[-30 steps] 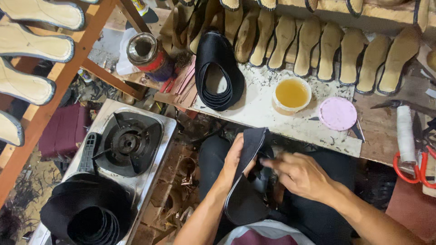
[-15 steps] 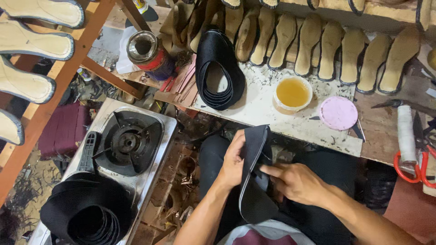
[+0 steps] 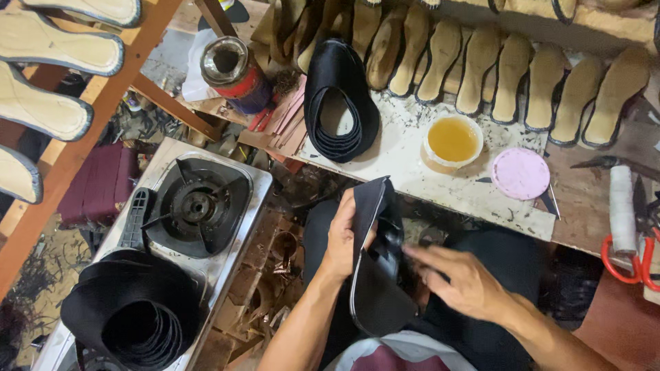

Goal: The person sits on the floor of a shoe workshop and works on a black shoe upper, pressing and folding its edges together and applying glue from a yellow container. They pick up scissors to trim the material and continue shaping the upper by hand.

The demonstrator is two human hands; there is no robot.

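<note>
My left hand [image 3: 342,235] grips a black shoe sole piece [image 3: 375,288] by its left edge and holds it on edge above my lap. A black strap [image 3: 389,237] lies folded against the sole's upper part. My right hand [image 3: 462,280] hovers just right of the sole with fingers spread, its fingertips near the strap, holding nothing. A small tub of yellow glue [image 3: 452,140] stands on the white worktop [image 3: 412,175] in front of me.
A stack of black sole rims [image 3: 340,103] lies on the worktop beside a pink lid [image 3: 520,174]. Tan insoles [image 3: 512,69] line the back shelf. A gas stove [image 3: 196,206] sits at left with black pieces [image 3: 134,312] on it. Red scissors [image 3: 629,254] lie at right.
The sole has turned more upright in my left hand. My right hand slid off the strap to the right and opened its fingers.
</note>
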